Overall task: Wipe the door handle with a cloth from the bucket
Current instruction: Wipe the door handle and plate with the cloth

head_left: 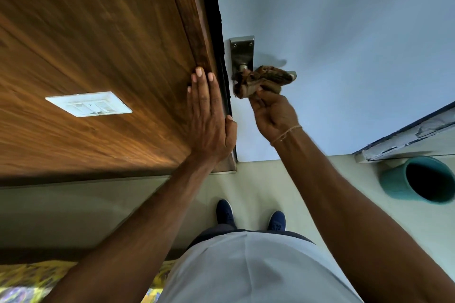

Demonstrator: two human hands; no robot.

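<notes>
A metal door handle (pixel 242 56) with a tall backplate sits on the pale blue door (pixel 344 44), close to its left edge. A brown patterned cloth (pixel 264 77) is wrapped over the lever and hides most of it; only the lever's tip shows at the right. My right hand (pixel 273 112) grips the cloth from below. My left hand (pixel 209 115) lies flat, fingers together, on the wooden panel (pixel 98 44) beside the door edge. A teal bucket (pixel 394 179) stands on the floor at the right, and its inside looks dark.
A white switch plate (pixel 88 104) is set in the wooden panel at the left. My two blue shoes (pixel 251 216) stand on the pale floor below the door. A worn white frame edge (pixel 406 135) runs above the bucket. Yellow patterned fabric (pixel 29 283) lies at the bottom left.
</notes>
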